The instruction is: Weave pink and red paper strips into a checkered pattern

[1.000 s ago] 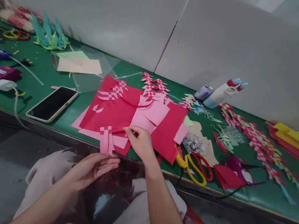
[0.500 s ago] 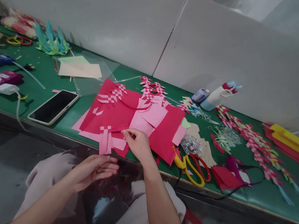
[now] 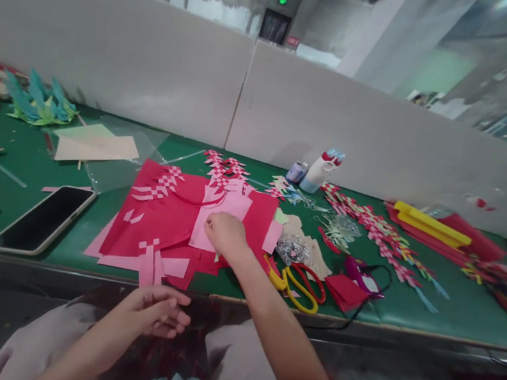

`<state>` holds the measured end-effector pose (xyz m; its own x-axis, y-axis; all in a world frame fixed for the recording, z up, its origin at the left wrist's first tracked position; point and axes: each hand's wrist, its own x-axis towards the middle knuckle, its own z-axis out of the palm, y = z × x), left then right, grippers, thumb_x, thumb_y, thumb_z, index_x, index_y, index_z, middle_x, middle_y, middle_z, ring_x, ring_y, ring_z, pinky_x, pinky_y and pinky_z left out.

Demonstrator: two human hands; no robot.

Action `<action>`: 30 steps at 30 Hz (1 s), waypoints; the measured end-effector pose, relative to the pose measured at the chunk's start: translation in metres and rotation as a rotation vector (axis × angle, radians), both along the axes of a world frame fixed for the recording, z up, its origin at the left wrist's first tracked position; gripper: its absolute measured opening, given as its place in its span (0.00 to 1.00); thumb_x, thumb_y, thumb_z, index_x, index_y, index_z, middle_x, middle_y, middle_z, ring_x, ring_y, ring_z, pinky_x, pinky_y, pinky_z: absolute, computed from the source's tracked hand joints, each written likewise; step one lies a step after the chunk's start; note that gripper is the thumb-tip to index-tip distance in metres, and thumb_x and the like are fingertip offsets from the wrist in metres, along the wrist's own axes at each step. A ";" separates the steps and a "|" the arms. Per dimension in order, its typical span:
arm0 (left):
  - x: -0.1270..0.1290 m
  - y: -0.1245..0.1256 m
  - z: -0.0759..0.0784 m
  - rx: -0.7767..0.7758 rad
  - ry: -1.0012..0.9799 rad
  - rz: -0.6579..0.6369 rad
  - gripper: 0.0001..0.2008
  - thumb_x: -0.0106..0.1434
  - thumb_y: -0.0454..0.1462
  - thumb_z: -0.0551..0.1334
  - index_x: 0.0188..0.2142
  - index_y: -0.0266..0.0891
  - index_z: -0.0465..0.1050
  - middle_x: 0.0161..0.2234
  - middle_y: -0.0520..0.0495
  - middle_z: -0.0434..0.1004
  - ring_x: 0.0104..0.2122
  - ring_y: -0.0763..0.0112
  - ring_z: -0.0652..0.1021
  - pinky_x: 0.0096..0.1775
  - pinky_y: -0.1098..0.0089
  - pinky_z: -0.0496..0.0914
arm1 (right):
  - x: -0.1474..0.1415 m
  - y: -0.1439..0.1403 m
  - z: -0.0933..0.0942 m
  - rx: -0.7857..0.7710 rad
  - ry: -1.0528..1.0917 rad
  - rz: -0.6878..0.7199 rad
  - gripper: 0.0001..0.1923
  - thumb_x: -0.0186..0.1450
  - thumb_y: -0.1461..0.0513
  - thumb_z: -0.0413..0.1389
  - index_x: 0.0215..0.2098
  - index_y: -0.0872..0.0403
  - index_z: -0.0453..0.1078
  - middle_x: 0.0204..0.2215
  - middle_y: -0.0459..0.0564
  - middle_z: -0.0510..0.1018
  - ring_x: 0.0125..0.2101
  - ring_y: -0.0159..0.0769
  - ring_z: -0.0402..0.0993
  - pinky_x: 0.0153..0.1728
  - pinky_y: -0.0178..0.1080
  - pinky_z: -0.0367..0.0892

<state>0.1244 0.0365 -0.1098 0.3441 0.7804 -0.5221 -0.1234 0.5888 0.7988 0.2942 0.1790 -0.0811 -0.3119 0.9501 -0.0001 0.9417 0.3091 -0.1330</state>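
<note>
Pink paper (image 3: 223, 214) is being pinched at its left edge by the right hand (image 3: 223, 234), just left of the frame's centre, where the sheet is lying on top of the red paper (image 3: 166, 217) spread over the green table (image 3: 433, 304). The fingers are being held narrow, thumb against fingertips, apparently closed on the pink sheet's edge, though how firmly cannot be told. The left hand (image 3: 155, 311) is being held low in the lower middle of the frame, off the table's front edge, loosely curled and holding nothing. For the sheet to be lifted cleanly, only the top pink layer should be caught, since several cut strips and a woven corner (image 3: 152, 249) are lying just below and left of the grip and could be dragged along. The red sheets beneath could be steadied by the free hand so that the stack is not being shifted. The scissors (image 3: 299, 283), lying right of the wrist, are best kept clear of the forearm. The phone (image 3: 42, 218) is lying well apart in the left of the frame.
</note>
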 end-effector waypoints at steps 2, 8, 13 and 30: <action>0.000 0.004 0.005 0.041 0.004 -0.003 0.20 0.51 0.48 0.70 0.38 0.36 0.78 0.32 0.40 0.83 0.30 0.68 0.80 0.36 0.70 0.73 | 0.002 0.024 0.003 0.014 -0.043 -0.011 0.16 0.67 0.63 0.47 0.46 0.58 0.73 0.42 0.61 0.80 0.42 0.46 0.76 0.38 0.39 0.67; 0.003 0.009 0.009 0.077 -0.027 0.008 0.21 0.49 0.51 0.70 0.35 0.36 0.78 0.29 0.42 0.82 0.28 0.69 0.79 0.34 0.71 0.72 | 0.000 0.074 -0.001 0.001 -0.122 0.019 0.18 0.65 0.70 0.47 0.50 0.58 0.71 0.46 0.62 0.78 0.47 0.47 0.74 0.42 0.41 0.67; -0.002 0.011 -0.001 0.105 -0.042 0.036 0.19 0.51 0.49 0.69 0.34 0.36 0.78 0.29 0.42 0.82 0.27 0.70 0.78 0.32 0.72 0.72 | 0.005 0.080 -0.006 0.004 -0.088 0.002 0.14 0.65 0.68 0.48 0.43 0.60 0.75 0.43 0.64 0.79 0.46 0.46 0.75 0.43 0.41 0.67; -0.007 0.017 0.017 0.296 -0.168 0.414 0.20 0.49 0.49 0.71 0.35 0.36 0.79 0.35 0.42 0.82 0.36 0.65 0.80 0.41 0.68 0.73 | 0.011 -0.099 -0.002 0.272 0.772 0.495 0.09 0.66 0.61 0.53 0.39 0.52 0.76 0.35 0.51 0.83 0.39 0.33 0.79 0.44 0.35 0.72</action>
<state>0.1178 0.0534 -0.0932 0.0361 0.9741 -0.2231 -0.4377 0.2161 0.8728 0.3054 0.0799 -0.0830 -0.5000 0.6475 0.5751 0.3785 0.7607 -0.5273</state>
